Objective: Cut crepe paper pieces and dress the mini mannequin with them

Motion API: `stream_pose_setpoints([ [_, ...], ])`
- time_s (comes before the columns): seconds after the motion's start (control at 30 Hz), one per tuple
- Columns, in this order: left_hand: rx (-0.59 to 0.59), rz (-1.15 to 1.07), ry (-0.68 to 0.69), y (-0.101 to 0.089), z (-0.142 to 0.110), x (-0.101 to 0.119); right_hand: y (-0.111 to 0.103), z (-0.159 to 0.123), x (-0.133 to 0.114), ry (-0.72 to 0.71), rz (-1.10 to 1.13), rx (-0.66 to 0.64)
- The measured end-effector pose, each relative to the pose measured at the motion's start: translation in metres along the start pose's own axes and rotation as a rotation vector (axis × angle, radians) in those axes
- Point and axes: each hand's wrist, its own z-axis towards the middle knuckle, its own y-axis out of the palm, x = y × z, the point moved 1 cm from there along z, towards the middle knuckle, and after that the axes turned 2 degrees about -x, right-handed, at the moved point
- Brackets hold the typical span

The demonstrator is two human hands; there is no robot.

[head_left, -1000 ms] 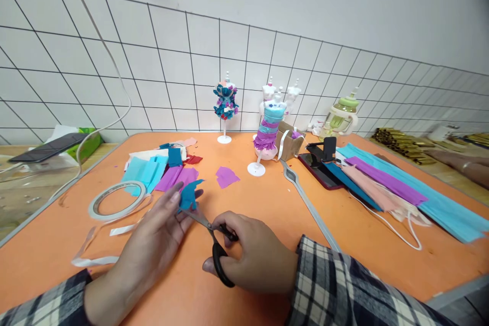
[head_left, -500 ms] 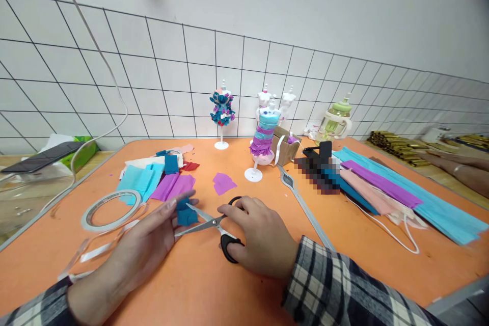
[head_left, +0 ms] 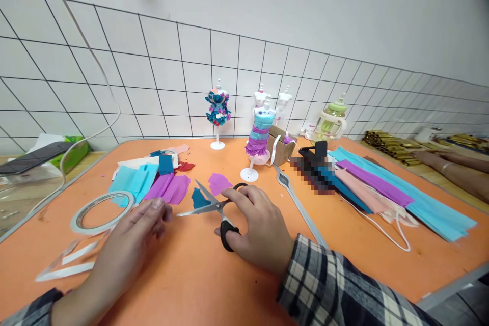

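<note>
My right hand (head_left: 255, 226) holds a pair of scissors (head_left: 214, 207) with black handles, and their blades are spread apart and point left. A small dark teal piece (head_left: 198, 198) of cloth-like material lies partly behind the blades, on the orange table (head_left: 214, 275). To the left of the blade tips is my left hand (head_left: 133, 239), apart from the scissors. Its fingers are curled in with the thumb against them, and nothing shows in them. Just past the scissors lies a purple cut piece (head_left: 219, 183).
Left: a white tape roll (head_left: 78, 221), purple (head_left: 173, 188) and light blue pieces (head_left: 128, 181). Behind stand small dress forms (head_left: 217, 107) (head_left: 263, 127), a cardboard box (head_left: 282, 150) and a bottle (head_left: 330, 122). Right: long coloured strips (head_left: 405, 188) and another person's arm (head_left: 458, 165).
My left hand has let go of the teal piece, drawn back left and curled its fingers. The teal piece now lies beyond the blades. My right hand keeps the scissors spread, slightly higher in view.
</note>
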Motion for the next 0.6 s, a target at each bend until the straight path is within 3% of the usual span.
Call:
stream_pose_setpoints([
  [0.13,-0.685,0.271,0.016,0.014,-0.017,0.003,0.002,-0.001,-0.002,0.076,0.171,-0.016],
  [0.17,-0.761,0.278,-0.016,0.02,-0.021,0.002,0.002,-0.001,-0.003,0.081,0.189,-0.023],
  [0.2,-0.785,0.262,-0.05,0.026,-0.024,0.0,0.002,-0.002,-0.004,0.082,0.195,-0.028],
  [0.3,-0.659,0.128,-0.05,0.037,-0.025,-0.005,0.004,-0.006,-0.009,0.072,0.182,-0.055],
  [0.43,-0.568,0.045,-0.101,0.034,-0.019,-0.008,0.009,-0.009,-0.016,0.059,0.172,-0.131],
  [0.6,-0.612,-0.066,-0.244,0.033,-0.023,-0.008,0.011,-0.01,-0.02,0.054,0.159,-0.169],
])
